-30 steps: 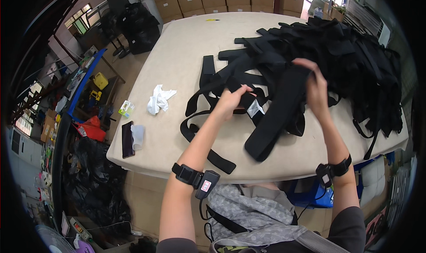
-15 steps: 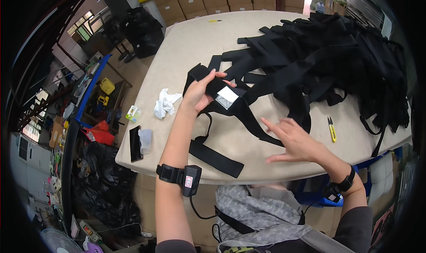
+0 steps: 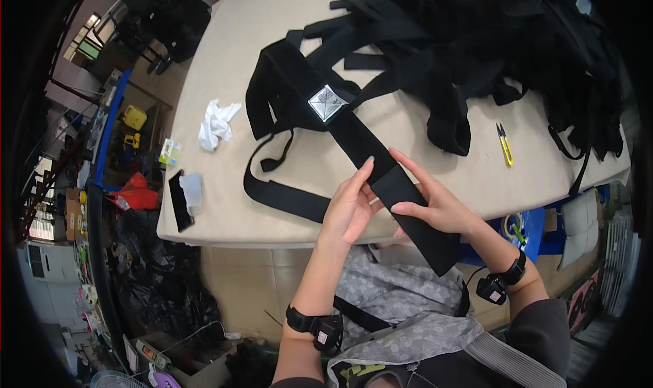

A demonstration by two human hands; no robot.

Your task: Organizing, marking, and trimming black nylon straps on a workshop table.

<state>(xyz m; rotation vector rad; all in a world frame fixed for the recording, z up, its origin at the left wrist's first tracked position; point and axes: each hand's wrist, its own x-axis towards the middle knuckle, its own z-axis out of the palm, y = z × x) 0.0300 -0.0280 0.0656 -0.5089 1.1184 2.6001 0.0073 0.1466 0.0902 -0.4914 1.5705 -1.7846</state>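
A wide black webbing strap (image 3: 425, 235) runs toward me and hangs past the table's front edge. On its left edge my left hand (image 3: 350, 208) pinches it, thumb on top. My right hand (image 3: 439, 204) holds the opposite edge, its thumb lying across the strap and some fingers hidden beneath. Farther up, where bands cross, a silvery-white square label (image 3: 328, 104) with stitching across it lies on the black fabric. Wide loops (image 3: 262, 92) of the same piece spread to the far left, and a narrower band (image 3: 289, 199) curves along the table to the left of my hands.
A big heap of black straps (image 3: 476, 48) covers the table's far right. Yellow-handled thread snips (image 3: 505, 145) lie at the right. Leftward are crumpled white tissue (image 3: 219, 124), a small green-and-white packet (image 3: 170, 152) and a dark phone (image 3: 180, 201) partly under a whitish pouch (image 3: 192, 193).
The label has gone from my left hand onto the table, lying face up. Both hands have come nearer to me and together, and my right hand, free before, has taken hold of the strap.
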